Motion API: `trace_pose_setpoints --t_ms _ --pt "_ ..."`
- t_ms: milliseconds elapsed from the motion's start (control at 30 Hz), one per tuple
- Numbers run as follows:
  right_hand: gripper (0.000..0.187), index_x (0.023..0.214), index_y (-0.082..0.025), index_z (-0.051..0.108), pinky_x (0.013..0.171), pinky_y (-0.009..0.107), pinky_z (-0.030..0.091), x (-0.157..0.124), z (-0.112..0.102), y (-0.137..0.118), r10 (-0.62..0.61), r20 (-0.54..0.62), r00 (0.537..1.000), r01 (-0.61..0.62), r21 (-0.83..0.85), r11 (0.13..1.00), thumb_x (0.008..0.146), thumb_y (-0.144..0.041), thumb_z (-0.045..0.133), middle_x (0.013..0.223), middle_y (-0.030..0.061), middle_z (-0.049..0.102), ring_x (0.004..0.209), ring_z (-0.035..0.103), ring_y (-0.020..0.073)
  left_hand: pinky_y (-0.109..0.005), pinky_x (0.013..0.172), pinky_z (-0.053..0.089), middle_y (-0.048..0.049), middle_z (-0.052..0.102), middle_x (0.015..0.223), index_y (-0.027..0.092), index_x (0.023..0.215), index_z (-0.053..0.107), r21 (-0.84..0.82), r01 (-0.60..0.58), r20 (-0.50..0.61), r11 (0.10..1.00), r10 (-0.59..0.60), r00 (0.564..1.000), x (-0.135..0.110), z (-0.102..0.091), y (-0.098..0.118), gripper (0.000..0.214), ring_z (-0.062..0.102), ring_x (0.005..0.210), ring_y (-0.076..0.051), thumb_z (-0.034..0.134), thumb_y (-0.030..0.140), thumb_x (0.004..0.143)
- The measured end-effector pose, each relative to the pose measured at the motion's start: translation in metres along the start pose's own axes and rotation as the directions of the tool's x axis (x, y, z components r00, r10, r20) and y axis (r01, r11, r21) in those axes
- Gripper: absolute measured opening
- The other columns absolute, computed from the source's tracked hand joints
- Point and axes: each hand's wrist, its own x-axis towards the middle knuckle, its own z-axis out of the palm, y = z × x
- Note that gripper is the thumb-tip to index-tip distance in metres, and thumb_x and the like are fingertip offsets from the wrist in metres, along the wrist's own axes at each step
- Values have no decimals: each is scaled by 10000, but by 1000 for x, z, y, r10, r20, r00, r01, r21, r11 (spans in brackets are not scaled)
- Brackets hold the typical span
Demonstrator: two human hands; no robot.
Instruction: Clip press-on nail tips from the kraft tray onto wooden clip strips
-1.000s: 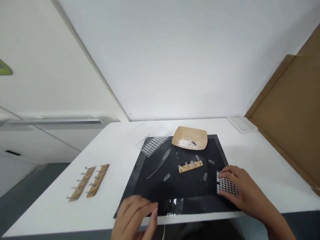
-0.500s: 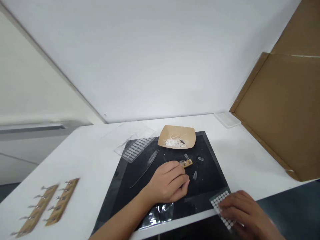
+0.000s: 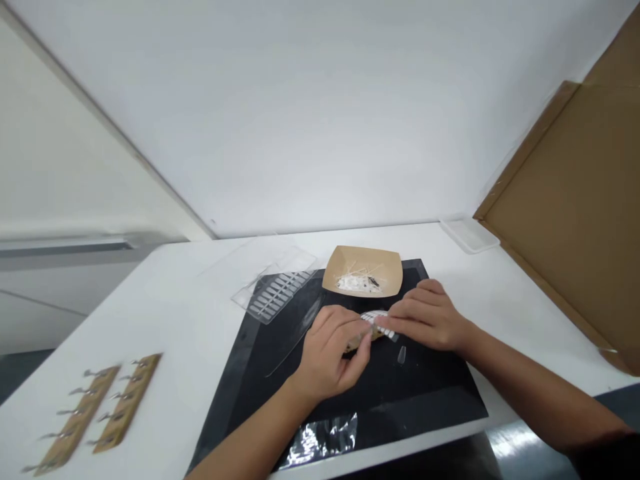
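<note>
On the black mat [image 3: 410, 400], my two hands meet at a short wooden strip with metal studs [image 3: 354, 345]. My left hand [image 3: 330, 350] is closed, its thumb and fingers around the strip, which they partly cover. Pinched in my right hand [image 3: 427, 317] is a sheet of white round stickers [image 3: 384, 323], bent over the strip. The fingertips of both hands almost touch at the sheet's left edge; what lies between them is too small to make out. A clear false nail tip [image 3: 401, 355] lies on the mat just below the sheet.
A cardboard tray [image 3: 363, 257] with cotton swabs and white bits stands behind my hands. Left of it lies a clear case of nail tips [image 3: 277, 295]. Two wooden strips with metal pegs [image 3: 127, 403] rest at the left. A white plastic tray [image 3: 470, 235] sits by the cardboard panel [image 3: 565, 233].
My right hand has brought the sticker sheet from the mat's front right corner up to the wooden strip beside my left hand. The view has shifted slightly.
</note>
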Motion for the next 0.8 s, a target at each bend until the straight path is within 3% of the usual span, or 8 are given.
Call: trace_pose_setpoints --t_ms 167,333,567,800 --pt "287 1261 -267 687 788 363 411 -16 8 -9 -31 -84 996 32 9 999 1007 -136 659 1088 -24 803 918 711 149 -361 806 540 -47 710 902 172 1084 660 2 -33 76 999 33 997 -2 -3 -2 201 651 821 -182 695 87 905" --pt "136 1026 -267 726 790 363 411 -15 10 -13 -17 -106 994 13 -35 999 1014 -150 658 1079 -46 812 877 719 139 -363 813 561 -49 703 935 189 1138 687 -17 -48 145 999 50 988 -4 -1 -1 235 648 864 -190 752 169 913" --pt "80 1017 -180 729 760 369 402 -7 11 -19 -35 -117 992 33 -17 999 999 -135 666 1027 4 805 874 701 168 -344 791 560 -39 701 903 168 1081 696 -41 -40 148 998 45 988 -4 1 0 205 637 831 -167 793 182 901" --pt "89 1023 -188 727 756 365 401 -7 8 -22 1 -114 994 0 10 1000 1016 -143 652 1008 -1 809 867 695 158 -347 791 553 -35 710 892 167 1017 707 -100 5 131 995 8 991 -1 1 4 211 624 841 -169 841 155 856"
